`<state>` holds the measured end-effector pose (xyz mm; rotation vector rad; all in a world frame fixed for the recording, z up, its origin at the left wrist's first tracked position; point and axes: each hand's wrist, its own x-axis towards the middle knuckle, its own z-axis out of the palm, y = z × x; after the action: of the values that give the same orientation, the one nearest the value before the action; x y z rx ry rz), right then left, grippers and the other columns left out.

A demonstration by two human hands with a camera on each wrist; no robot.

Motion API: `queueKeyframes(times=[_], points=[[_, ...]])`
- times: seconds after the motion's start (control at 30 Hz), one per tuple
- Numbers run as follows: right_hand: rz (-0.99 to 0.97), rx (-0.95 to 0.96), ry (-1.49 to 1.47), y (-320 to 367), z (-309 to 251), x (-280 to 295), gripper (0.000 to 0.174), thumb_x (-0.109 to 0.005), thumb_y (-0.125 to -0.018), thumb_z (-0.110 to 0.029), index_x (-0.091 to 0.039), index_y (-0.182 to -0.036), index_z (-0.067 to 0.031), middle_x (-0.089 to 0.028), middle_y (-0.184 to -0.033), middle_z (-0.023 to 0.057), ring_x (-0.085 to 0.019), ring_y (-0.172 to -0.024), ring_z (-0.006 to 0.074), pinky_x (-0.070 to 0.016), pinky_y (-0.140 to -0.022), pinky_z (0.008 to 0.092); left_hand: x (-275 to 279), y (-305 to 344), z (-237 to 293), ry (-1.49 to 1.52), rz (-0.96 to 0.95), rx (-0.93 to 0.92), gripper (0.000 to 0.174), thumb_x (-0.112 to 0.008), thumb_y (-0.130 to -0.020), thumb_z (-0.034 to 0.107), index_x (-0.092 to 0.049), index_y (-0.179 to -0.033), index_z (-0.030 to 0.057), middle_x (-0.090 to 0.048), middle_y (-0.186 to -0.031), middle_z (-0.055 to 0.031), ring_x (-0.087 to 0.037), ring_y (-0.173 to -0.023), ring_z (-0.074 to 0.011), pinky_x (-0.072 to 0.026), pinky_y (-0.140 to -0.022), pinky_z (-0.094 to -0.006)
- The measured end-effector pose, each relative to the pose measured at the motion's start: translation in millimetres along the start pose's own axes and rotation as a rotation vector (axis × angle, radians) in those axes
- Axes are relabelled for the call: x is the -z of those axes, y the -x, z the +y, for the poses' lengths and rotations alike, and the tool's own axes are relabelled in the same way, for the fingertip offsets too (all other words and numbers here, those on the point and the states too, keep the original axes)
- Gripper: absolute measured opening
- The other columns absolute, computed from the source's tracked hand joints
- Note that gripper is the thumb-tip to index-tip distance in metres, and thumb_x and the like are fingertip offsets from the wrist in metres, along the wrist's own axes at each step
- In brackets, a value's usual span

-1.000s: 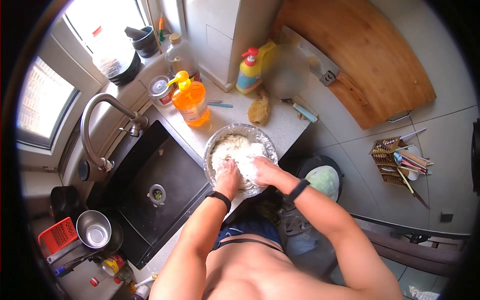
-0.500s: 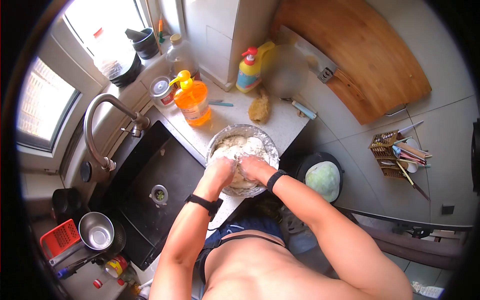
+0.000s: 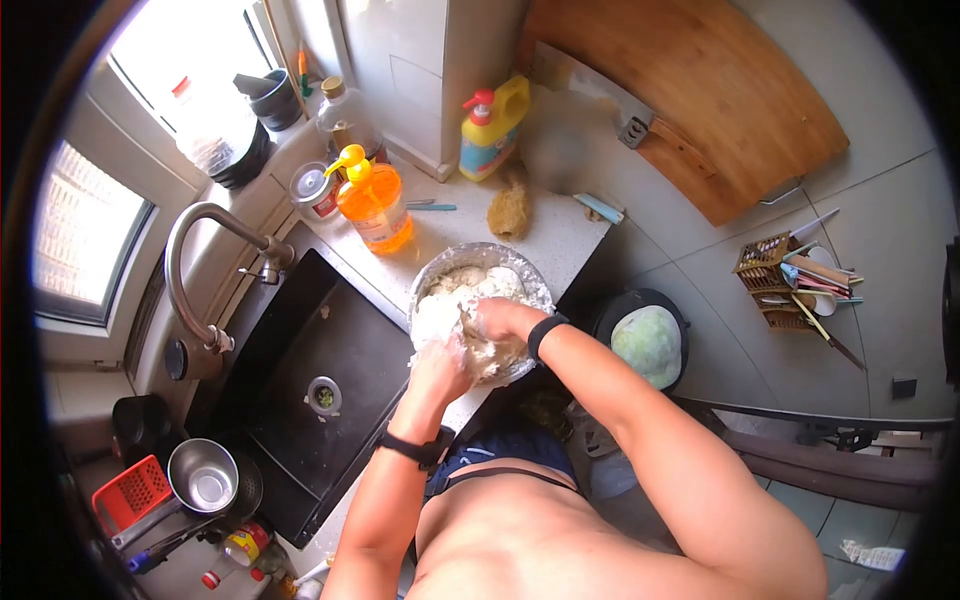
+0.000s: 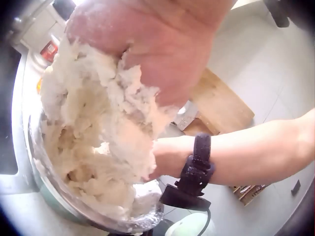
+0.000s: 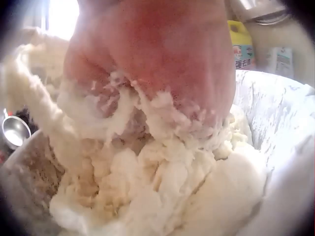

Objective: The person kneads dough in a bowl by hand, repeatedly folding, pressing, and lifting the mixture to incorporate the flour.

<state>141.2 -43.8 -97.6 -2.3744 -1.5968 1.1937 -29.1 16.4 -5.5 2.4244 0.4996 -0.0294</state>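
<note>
Sticky, lumpy white dough (image 3: 470, 290) fills a round metal bowl (image 3: 537, 277) at the counter's corner by the sink. My left hand (image 3: 442, 365), at the bowl's near left rim, grips a ragged mass of it; clinging dough (image 4: 98, 118) covers the fingers in the left wrist view. Farther into the bowl, my right hand (image 3: 502, 318) holds dough too. Its fingers are buried in the wet lumps (image 5: 147, 182) in the right wrist view, and a thick strand stretches up at the left there. Smears of dough coat the bowl's inner wall (image 5: 275, 113).
A black sink (image 3: 300, 350) with a tap (image 3: 190, 260) lies left of the bowl. Behind it stand an orange pump bottle (image 3: 375, 215), a yellow bottle (image 3: 490, 135) and a loofah sponge (image 3: 508, 213). A pale green melon (image 3: 645, 345) sits to the right, below counter level.
My left hand has come back toward my body with dough in its grip. The right hand has shifted left and deeper into the bowl. The head view has turned slightly.
</note>
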Motion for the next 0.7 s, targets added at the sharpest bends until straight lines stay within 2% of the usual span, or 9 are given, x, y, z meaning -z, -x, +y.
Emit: queueKeyframes(times=[0.03,0.1,0.17,0.27,0.4,0.43,0.57,0.67,0.7], points=[[0.012,0.102,-0.053,3,0,8,0.033,-0.055,-0.068,-0.009,-0.059,-0.100,-0.0004,-0.060,-0.095,0.0206,-0.059,-0.089,0.0318,-0.0465,-0.076,0.0361,-5,-4,0,-0.043,-0.082,0.028,0.032,-0.056,-0.070,0.016,-0.058,-0.097,-0.0004,-0.060,-0.087,-0.0226,-0.056,-0.087,-0.0375,-0.0447,-0.078,-0.0430],[-0.073,0.088,-0.073,-7,11,15,0.035,-0.053,-0.067,-0.007,-0.057,-0.101,0.0006,-0.060,-0.094,0.0226,-0.059,-0.087,0.0311,-0.0467,-0.074,0.0360,-18,-20,4,-0.126,-0.235,0.089,0.035,-0.057,-0.068,0.018,-0.058,-0.098,-0.0007,-0.060,-0.091,-0.0224,-0.056,-0.091,-0.0364,-0.0441,-0.081,-0.0415],[-0.119,-0.010,-0.057,10,-1,36,0.040,-0.052,-0.065,-0.004,-0.054,-0.105,0.0017,-0.062,-0.090,0.0216,-0.060,-0.080,0.0301,-0.0473,-0.069,0.0372,-37,-34,2,-0.128,-0.167,0.073,0.037,-0.058,-0.066,0.020,-0.060,-0.098,0.0009,-0.060,-0.094,-0.0213,-0.057,-0.090,-0.0336,-0.0445,-0.080,-0.0404],[-0.083,-0.050,-0.809,7,32,12,0.042,-0.051,-0.066,-0.002,-0.051,-0.108,0.0004,-0.063,-0.087,0.0156,-0.059,-0.076,0.0284,-0.0468,-0.068,0.0381,-30,-44,24,-0.088,-0.197,0.199,0.040,-0.057,-0.066,0.022,-0.060,-0.100,0.0009,-0.058,-0.104,-0.0210,-0.055,-0.097,-0.0315,-0.0434,-0.084,-0.0395],[-0.044,-0.150,-1.091,44,4,37,0.045,-0.048,-0.069,0.002,-0.049,-0.114,-0.0027,-0.059,-0.102,0.0123,-0.055,-0.089,0.0229,-0.0461,-0.076,0.0335,-56,-50,15,-0.203,-0.273,0.243,0.041,-0.053,-0.070,0.020,-0.057,-0.105,0.0000,-0.055,-0.109,-0.0210,-0.052,-0.102,-0.0324,-0.0415,-0.088,-0.0380],[-0.098,-0.167,-0.966,71,-23,70,0.048,-0.047,-0.070,0.004,-0.048,-0.117,-0.0040,-0.056,-0.108,0.0120,-0.052,-0.095,0.0208,-0.0458,-0.079,0.0324,-67,-52,8,-0.228,-0.296,0.230,0.041,-0.051,-0.071,0.020,-0.056,-0.107,-0.0002,-0.054,-0.111,-0.0209,-0.052,-0.104,-0.0327,-0.0409,-0.089,-0.0374],[-0.113,0.014,-0.906,85,-9,67,0.034,-0.045,-0.082,-0.003,-0.051,-0.115,-0.0033,-0.056,-0.110,0.0076,-0.051,-0.097,0.0160,-0.0435,-0.083,0.0310,-93,-54,-8,-0.208,-0.201,0.235,0.044,-0.046,-0.077,0.019,-0.050,-0.115,-0.0001,-0.048,-0.118,-0.0220,-0.044,-0.113,-0.0341,-0.0353,-0.095,-0.0404],[-0.040,0.159,-0.433,102,-8,69,0.035,-0.045,-0.082,-0.003,-0.050,-0.117,-0.0031,-0.055,-0.113,0.0103,-0.051,-0.099,0.0176,-0.0408,-0.087,0.0301,-110,-50,-17,-0.189,-0.069,0.224,0.044,-0.044,-0.079,0.020,-0.046,-0.119,0.0000,-0.042,-0.124,-0.0231,-0.037,-0.119,-0.0352,-0.0318,-0.097,-0.0437],[0.036,0.329,-0.292,113,-11,77,0.036,-0.045,-0.082,-0.005,-0.050,-0.118,-0.0034,-0.054,-0.115,0.0125,-0.052,-0.100,0.0211,-0.0400,-0.089,0.0312,-114,-51,-22,-0.194,-0.071,0.203,0.044,-0.044,-0.080,0.020,-0.046,-0.120,0.0001,-0.040,-0.126,-0.0238,-0.036,-0.120,-0.0354,-0.0310,-0.097,-0.0447]])
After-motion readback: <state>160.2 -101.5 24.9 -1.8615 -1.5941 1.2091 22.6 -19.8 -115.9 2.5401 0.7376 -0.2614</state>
